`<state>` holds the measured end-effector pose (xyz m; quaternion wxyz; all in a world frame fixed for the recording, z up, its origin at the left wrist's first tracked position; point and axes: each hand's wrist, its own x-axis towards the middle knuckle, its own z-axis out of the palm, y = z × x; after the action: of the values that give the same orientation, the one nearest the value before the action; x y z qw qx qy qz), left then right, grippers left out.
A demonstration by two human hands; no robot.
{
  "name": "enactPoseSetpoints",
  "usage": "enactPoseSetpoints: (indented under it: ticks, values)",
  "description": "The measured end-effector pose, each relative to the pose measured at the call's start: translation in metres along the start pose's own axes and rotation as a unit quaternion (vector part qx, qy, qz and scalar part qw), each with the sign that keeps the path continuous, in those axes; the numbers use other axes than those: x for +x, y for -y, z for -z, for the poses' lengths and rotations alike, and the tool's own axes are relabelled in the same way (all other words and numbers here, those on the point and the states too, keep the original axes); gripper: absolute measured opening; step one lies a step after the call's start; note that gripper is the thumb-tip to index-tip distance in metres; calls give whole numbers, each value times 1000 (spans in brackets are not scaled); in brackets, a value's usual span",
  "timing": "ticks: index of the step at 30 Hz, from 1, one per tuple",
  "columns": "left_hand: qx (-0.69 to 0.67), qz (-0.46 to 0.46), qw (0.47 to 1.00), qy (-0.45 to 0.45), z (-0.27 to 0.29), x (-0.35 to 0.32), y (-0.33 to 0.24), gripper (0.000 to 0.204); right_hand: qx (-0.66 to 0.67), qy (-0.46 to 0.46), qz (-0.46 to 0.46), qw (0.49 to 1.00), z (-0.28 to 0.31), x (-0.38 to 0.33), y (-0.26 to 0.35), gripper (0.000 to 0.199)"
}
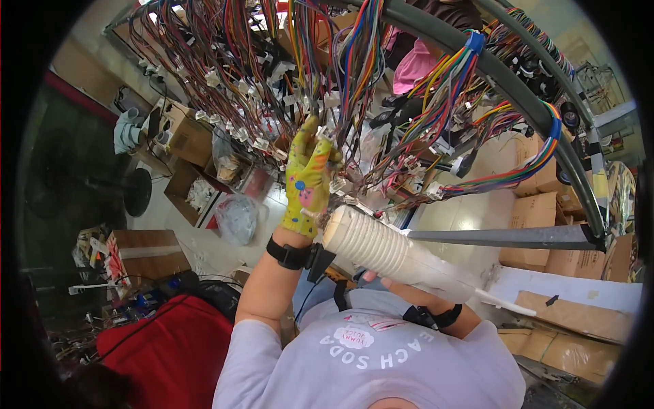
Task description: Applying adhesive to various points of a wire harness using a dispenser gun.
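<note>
My left hand (306, 180) wears a yellow-green patterned glove and is raised into hanging wires (315, 75). Its fingers close around some of them, with a small white connector (325, 133) by the fingertips; the exact grip is partly hidden. My right hand (379, 278) is mostly covered by a white, ribbed, gun-shaped tool (381, 249), likely a heat gun. Bare fingertips show along its near side. The tool's wide round end lies close to my left wrist, and a white cord (507, 302) runs off to the right.
A dark metal rail (514, 88) curves overhead with wire bundles tied by blue bands (475, 42). A grey bar (504, 237) crosses at right. Cardboard boxes (535, 221) stand beyond it. At left are an open carton (184, 191), a clear plastic bag (236, 218) and red cloth (170, 341).
</note>
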<state>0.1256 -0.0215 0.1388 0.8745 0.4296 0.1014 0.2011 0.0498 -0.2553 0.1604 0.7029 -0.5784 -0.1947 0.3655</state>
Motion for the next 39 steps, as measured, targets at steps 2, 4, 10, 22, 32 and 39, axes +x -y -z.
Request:
enactPoseSetpoints:
  ticks: [2,4,10,22,32,39]
  values:
    - [-1,7,999,-31,6,-9,1,40,40,17,0,999,0,2,15,46]
    - [-59,43,997,-35,6,-29,-4,38,-122,-4,22,992,22,-11,-13,43]
    - [-114,55,991,32,42,-50,12,42,-322,-131,99,932,26,-25,-25,37]
    - [-64,-32,996,-57,7,-63,12,35,-206,-82,59,973,29,-20,-14,47]
    - [-45,-77,996,-23,8,-65,15,35,-252,-116,77,958,38,-15,-29,38]
    - [-28,-68,997,-38,8,-64,13,34,-252,-127,75,956,37,-17,-34,38]
